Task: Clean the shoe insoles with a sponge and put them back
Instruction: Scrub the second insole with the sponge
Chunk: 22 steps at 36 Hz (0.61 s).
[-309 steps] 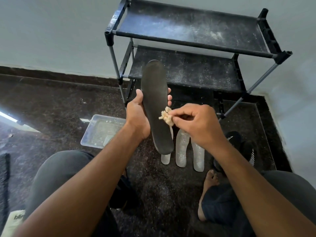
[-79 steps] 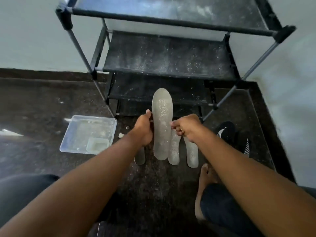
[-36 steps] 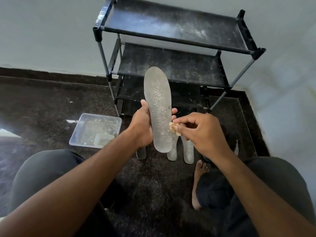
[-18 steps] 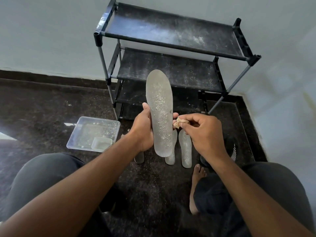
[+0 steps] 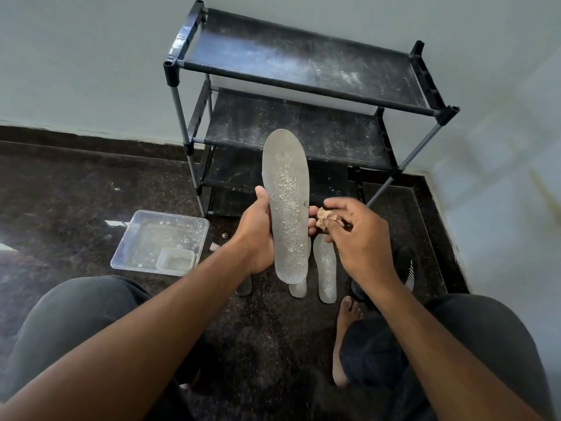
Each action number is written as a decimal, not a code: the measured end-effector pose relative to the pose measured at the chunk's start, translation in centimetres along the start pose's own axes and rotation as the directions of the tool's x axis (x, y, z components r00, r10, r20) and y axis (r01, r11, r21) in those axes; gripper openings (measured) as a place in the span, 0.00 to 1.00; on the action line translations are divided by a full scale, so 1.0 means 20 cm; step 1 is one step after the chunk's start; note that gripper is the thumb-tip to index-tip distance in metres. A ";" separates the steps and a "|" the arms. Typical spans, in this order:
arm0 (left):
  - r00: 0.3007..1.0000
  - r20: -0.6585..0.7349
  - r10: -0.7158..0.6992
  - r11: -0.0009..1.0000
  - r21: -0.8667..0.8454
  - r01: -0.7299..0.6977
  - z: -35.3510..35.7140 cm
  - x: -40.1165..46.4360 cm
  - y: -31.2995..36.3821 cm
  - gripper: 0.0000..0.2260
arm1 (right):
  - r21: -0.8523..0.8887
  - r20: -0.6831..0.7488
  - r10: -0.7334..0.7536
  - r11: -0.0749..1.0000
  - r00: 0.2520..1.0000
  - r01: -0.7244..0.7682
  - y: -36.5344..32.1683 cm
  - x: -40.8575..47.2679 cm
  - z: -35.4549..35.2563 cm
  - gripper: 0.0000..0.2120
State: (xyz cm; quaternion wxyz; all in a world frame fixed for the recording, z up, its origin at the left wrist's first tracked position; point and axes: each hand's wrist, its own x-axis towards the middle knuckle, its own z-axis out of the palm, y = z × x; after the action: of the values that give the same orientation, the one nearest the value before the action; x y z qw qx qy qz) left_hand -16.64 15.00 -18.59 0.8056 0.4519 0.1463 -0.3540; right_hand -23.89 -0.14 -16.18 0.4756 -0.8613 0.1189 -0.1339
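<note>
The left hand (image 5: 253, 235) holds a grey insole (image 5: 287, 208) up on end, fingers wrapped round its sides. White specks dot its face. The right hand (image 5: 359, 235) pinches a small tan sponge (image 5: 324, 218) just beside the insole's right edge; it may be touching, but that is hard to see. More insoles (image 5: 326, 268) lie on the dark floor (image 5: 76, 192) below, in front of a black shoe rack (image 5: 303, 86). A clear tray (image 5: 161, 241) sits to the left.

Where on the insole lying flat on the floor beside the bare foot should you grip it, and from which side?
Take the insole on the floor at its near rounded end, coming from above, beside the foot. It lies flat, so a thumb-and-finger pinch must lift an edge. That end is free; its far end lies under the right hand and sponge.
</note>
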 end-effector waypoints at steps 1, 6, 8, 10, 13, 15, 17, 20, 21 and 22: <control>1.000 0.005 -0.002 1.000 0.001 0.002 0.00 0.00 0.00 0.37 | -0.021 -0.004 0.004 1.000 1.000 -0.004 0.00 0.00 0.00 0.12; 1.000 0.005 0.004 1.000 0.013 -0.004 0.00 0.00 -0.01 0.36 | 0.028 -0.045 -0.016 0.999 0.999 0.017 -0.02 0.01 0.01 0.06; 1.000 0.009 0.006 1.000 0.005 -0.006 0.00 0.00 -0.01 0.36 | 0.026 -0.076 -0.014 1.000 0.997 0.016 -0.04 0.02 0.01 0.06; 1.000 0.006 0.009 1.000 0.000 -0.009 0.00 0.00 -0.01 0.36 | 0.075 -0.056 0.022 0.997 0.998 -0.018 -0.03 0.02 0.01 0.07; 1.000 -0.016 0.018 1.000 0.000 -0.018 0.00 0.01 0.00 0.36 | 0.106 0.000 0.070 0.992 0.998 -0.070 -0.02 0.03 0.02 0.10; 0.999 -0.043 0.029 1.000 0.007 -0.029 0.00 0.01 0.00 0.35 | 0.110 0.040 0.094 0.989 0.995 -0.098 -0.01 0.02 0.03 0.12; 0.997 -0.067 0.040 0.999 0.020 -0.039 0.00 0.01 0.00 0.33 | 0.123 0.079 0.101 0.986 0.992 -0.110 -0.01 0.01 0.04 0.11; 0.997 -0.064 0.038 0.999 0.040 -0.035 0.00 0.01 0.00 0.32 | 0.153 0.076 0.110 0.981 0.991 -0.120 -0.01 0.01 0.03 0.07; 0.998 -0.054 0.034 0.999 0.043 -0.032 0.00 0.01 0.00 0.32 | 0.174 0.068 0.125 0.975 0.990 -0.136 0.00 0.02 0.02 0.08; 0.998 -0.046 0.033 0.998 0.046 -0.031 0.00 0.01 0.01 0.32 | 0.190 0.067 0.139 0.970 0.988 -0.149 0.00 0.02 0.01 0.09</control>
State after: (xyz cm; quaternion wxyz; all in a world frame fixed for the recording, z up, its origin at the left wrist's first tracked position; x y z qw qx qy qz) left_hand -16.45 14.95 -18.62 0.7973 0.4803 0.1497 -0.3335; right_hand -23.38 -0.07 -16.22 0.5689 -0.8030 0.1547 -0.0871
